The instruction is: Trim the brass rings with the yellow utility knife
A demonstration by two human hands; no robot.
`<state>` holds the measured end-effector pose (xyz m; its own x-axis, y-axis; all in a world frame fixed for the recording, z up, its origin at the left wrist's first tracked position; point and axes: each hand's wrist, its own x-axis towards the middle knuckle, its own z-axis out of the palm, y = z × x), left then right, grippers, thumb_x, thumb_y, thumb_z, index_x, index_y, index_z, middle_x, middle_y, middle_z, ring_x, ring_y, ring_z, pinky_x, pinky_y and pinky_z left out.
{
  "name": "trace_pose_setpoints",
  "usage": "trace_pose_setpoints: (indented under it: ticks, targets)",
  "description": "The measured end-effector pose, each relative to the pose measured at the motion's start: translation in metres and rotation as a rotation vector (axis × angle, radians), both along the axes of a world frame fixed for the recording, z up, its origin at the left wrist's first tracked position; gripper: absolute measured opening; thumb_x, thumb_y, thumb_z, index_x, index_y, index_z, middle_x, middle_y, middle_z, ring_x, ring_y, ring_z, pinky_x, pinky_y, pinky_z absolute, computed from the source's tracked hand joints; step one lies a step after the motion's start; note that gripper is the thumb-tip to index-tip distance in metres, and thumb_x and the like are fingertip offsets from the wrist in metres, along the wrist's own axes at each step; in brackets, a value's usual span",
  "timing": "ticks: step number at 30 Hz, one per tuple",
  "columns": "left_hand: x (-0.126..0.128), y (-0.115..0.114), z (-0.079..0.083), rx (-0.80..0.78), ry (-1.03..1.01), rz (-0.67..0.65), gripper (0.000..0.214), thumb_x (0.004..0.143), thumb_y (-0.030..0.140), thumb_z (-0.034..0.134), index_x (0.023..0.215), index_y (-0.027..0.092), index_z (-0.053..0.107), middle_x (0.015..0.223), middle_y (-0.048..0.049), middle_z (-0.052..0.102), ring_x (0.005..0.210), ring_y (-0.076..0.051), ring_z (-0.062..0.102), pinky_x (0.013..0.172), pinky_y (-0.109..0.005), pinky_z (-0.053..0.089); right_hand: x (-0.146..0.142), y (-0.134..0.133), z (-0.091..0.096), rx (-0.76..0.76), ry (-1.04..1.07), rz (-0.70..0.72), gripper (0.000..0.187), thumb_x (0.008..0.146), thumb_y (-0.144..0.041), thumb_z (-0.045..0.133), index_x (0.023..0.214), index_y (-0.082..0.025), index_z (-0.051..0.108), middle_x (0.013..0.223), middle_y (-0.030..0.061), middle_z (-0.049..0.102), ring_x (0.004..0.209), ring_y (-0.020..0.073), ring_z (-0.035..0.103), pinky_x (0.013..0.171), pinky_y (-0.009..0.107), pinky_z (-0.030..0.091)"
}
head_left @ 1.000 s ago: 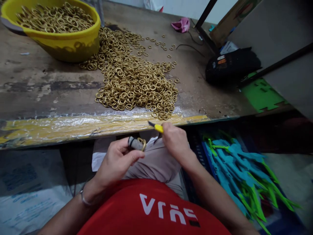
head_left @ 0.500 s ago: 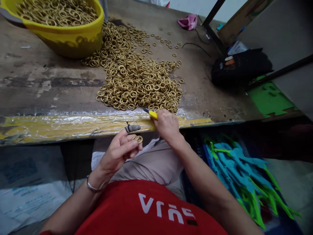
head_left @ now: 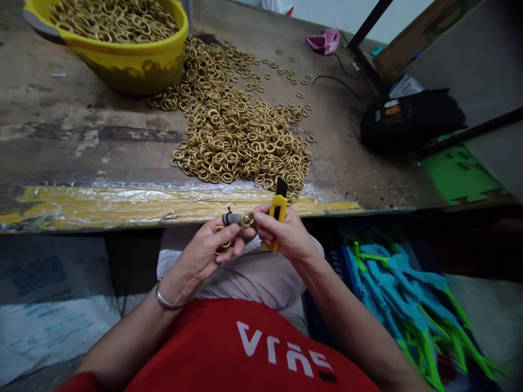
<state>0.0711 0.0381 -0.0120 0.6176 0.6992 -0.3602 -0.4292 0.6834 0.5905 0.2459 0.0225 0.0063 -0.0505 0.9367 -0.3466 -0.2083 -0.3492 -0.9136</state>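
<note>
My left hand (head_left: 206, 247) is closed, with gold-coloured rings (head_left: 223, 249) held under its thumb. Its index finger wears a grey finger cover (head_left: 232, 218) tied with a black band. My right hand (head_left: 292, 234) is wrapped round a yellow utility knife (head_left: 278, 209), its dark blade end pointing up and away. Between my hands, a single ring (head_left: 247, 219) sits at the covered fingertip, and my right thumb and forefinger touch it. Just beyond lies a pile of similar rings (head_left: 241, 136) on the worn table.
A yellow basin (head_left: 131, 65) full of rings stands at the back left. Yellow tape (head_left: 102, 204) covers the table's front edge. On the right are a black bag (head_left: 408, 117), a green foam mat (head_left: 461, 169) and blue-green pieces (head_left: 392, 283) below. A pink cloth (head_left: 323, 41) lies behind.
My right hand has drawn back from the pile's edge toward my left hand, turning the knife upright. A ring now sits at my left fingertip. The view has shifted slightly.
</note>
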Motion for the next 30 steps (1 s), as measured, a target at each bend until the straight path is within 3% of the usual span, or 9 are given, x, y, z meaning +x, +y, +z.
trace_pose_setpoints:
  ticks: [7, 9, 12, 15, 18, 25, 28, 30]
  targets:
    - [-0.002, -0.009, 0.007, -0.009, -0.017, 0.007, 0.021, 0.078, 0.026, 0.078, 0.091, 0.011, 0.071, 0.084, -0.0069, 0.070, 0.047, -0.003, 0.047, 0.035, -0.011, 0.027, -0.010, -0.011, -0.002, 0.047, -0.047, 0.014, 0.028, 0.080, -0.045, 0.069, 0.084, -0.018, 0.061, 0.055, -0.0057, 0.051, 0.043, 0.0064, 0.036, 0.042, 0.020, 0.028]
    - [-0.002, -0.012, 0.009, 0.008, -0.006, 0.012, 0.020, 0.078, 0.027, 0.077, 0.088, 0.011, 0.071, 0.081, -0.0054, 0.067, 0.048, -0.003, 0.046, 0.035, -0.011, 0.026, -0.008, -0.015, 0.002, 0.170, -0.245, 0.059, 0.024, 0.086, -0.041, 0.063, 0.081, -0.018, 0.062, 0.061, -0.0028, 0.055, 0.050, 0.0088, 0.044, 0.050, 0.023, 0.036]
    - [-0.003, -0.014, 0.012, 0.065, 0.046, 0.020, 0.021, 0.081, 0.031, 0.075, 0.086, 0.011, 0.069, 0.077, -0.0043, 0.064, 0.049, -0.003, 0.046, 0.037, -0.012, 0.025, -0.003, -0.022, 0.011, 0.437, -0.713, 0.144, 0.018, 0.091, -0.026, 0.055, 0.078, -0.018, 0.063, 0.075, 0.0024, 0.061, 0.071, 0.0140, 0.056, 0.068, 0.026, 0.043]
    - [-0.004, -0.017, 0.015, 0.127, 0.114, 0.053, 0.022, 0.081, 0.033, 0.074, 0.082, 0.013, 0.066, 0.063, 0.0002, 0.057, 0.049, -0.004, 0.043, 0.038, -0.012, 0.024, 0.003, -0.030, 0.016, 0.547, -1.109, 0.245, 0.015, 0.086, -0.012, 0.053, 0.094, -0.017, 0.065, 0.088, 0.0053, 0.064, 0.078, 0.0169, 0.059, 0.071, 0.027, 0.043]
    - [-0.002, -0.020, 0.016, 0.191, 0.182, 0.074, 0.020, 0.081, 0.032, 0.074, 0.082, 0.015, 0.063, 0.059, 0.0033, 0.052, 0.048, -0.005, 0.040, 0.040, -0.014, 0.024, 0.004, -0.036, 0.016, 0.534, -1.334, 0.285, 0.023, 0.083, -0.009, 0.055, 0.103, -0.017, 0.064, 0.095, 0.0061, 0.064, 0.077, 0.0178, 0.060, 0.069, 0.027, 0.043]
    - [-0.003, -0.020, 0.017, 0.385, 0.375, 0.059, 0.020, 0.081, 0.034, 0.073, 0.080, 0.016, 0.065, 0.058, 0.0035, 0.046, 0.051, -0.008, 0.036, 0.047, -0.020, 0.028, -0.002, -0.034, 0.019, 0.471, -1.513, 0.348, 0.020, 0.090, -0.011, 0.048, 0.099, -0.018, 0.064, 0.093, 0.0062, 0.067, 0.078, 0.0179, 0.062, 0.066, 0.027, 0.039]
    - [-0.008, -0.020, 0.031, 0.493, 0.427, 0.043, 0.013, 0.079, 0.026, 0.073, 0.074, 0.016, 0.067, 0.063, -0.0003, 0.053, 0.056, -0.011, 0.042, 0.053, -0.022, 0.035, 0.008, -0.025, 0.015, 0.321, -1.629, 0.376, 0.021, 0.092, -0.011, 0.045, 0.100, -0.018, 0.063, 0.092, 0.0074, 0.068, 0.074, 0.0188, 0.062, 0.062, 0.029, 0.035]
    - [-0.011, -0.022, 0.041, 0.572, 0.398, -0.038, 0.012, 0.078, 0.022, 0.073, 0.071, 0.015, 0.067, 0.072, -0.0046, 0.059, 0.066, -0.015, 0.050, 0.062, -0.025, 0.041, 0.021, -0.017, 0.009, 0.171, -1.724, 0.335, 0.020, 0.091, -0.011, 0.045, 0.097, -0.016, 0.064, 0.088, 0.0088, 0.069, 0.071, 0.0200, 0.061, 0.060, 0.030, 0.031]
